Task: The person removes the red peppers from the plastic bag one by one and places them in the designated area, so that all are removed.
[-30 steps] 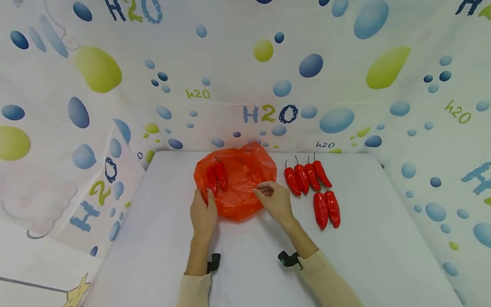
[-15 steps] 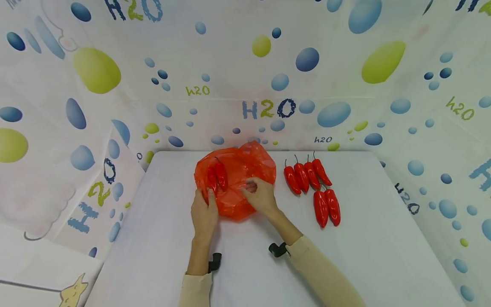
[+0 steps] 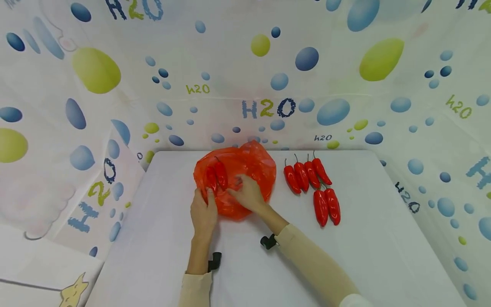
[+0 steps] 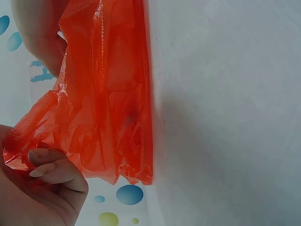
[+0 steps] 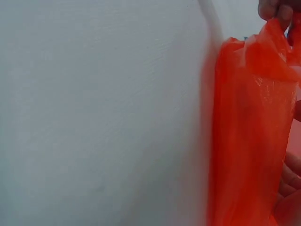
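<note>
A thin red plastic bag sits on the white table, its mouth spread open upward. Two red chili peppers lie side by side at the left within it. My left hand grips the bag's near-left rim; in the left wrist view, curled fingers pinch the gathered plastic. My right hand is over the bag's mouth, just right of the two peppers, its fingers loosely bent with nothing visible in them. The bag's side hides part of that hand in the right wrist view.
To the right of the bag lie several more red chili peppers, a row at the back and a pair in front of it. A patterned sheet hangs behind the white table.
My right hand has moved left from the bag's right edge across its mouth toward the two peppers. The left hand keeps its place on the rim.
</note>
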### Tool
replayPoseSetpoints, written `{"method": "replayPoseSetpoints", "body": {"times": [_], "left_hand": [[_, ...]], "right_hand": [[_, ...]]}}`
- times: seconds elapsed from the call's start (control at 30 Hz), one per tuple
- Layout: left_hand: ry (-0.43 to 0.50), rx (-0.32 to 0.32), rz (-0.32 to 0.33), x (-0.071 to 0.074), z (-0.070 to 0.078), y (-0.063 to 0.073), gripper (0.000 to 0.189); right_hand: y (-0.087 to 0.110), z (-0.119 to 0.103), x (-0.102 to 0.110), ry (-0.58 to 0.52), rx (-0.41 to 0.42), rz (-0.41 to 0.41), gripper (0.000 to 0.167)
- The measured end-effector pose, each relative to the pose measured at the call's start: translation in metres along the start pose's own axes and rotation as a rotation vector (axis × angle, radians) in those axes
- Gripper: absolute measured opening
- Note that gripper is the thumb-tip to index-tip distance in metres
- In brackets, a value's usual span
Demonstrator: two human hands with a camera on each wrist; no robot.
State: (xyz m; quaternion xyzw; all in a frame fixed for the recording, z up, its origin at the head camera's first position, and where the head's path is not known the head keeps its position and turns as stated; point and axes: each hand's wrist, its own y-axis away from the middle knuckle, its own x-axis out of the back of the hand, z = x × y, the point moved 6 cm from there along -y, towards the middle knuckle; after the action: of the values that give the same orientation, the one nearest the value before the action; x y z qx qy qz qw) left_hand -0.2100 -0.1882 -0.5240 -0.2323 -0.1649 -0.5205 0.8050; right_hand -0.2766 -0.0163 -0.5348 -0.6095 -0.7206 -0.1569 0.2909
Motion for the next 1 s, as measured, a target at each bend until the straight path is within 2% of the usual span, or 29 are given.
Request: {"method": "replayPoseSetpoints", "body": {"times": [0.33, 0.6, 1.0], "left_hand": [[0.002, -0.016, 0.018, 0.002, 0.001, 0.0, 0.033], [-0.012, -0.02, 0.021, 0.001, 0.001, 0.0, 0.034], [-0.011, -0.02, 0.015, 0.001, 0.0, 0.0, 0.033]], "right_hand": [[-0.011, -0.007, -0.016, 0.04, -0.053, -0.019, 0.056], [-0.018, -0.007, -0.023, 0.14, -0.119, -0.014, 0.049], [-0.024, 0.004, -0.037, 0.205, -0.215, 0.042, 0.04]]}}
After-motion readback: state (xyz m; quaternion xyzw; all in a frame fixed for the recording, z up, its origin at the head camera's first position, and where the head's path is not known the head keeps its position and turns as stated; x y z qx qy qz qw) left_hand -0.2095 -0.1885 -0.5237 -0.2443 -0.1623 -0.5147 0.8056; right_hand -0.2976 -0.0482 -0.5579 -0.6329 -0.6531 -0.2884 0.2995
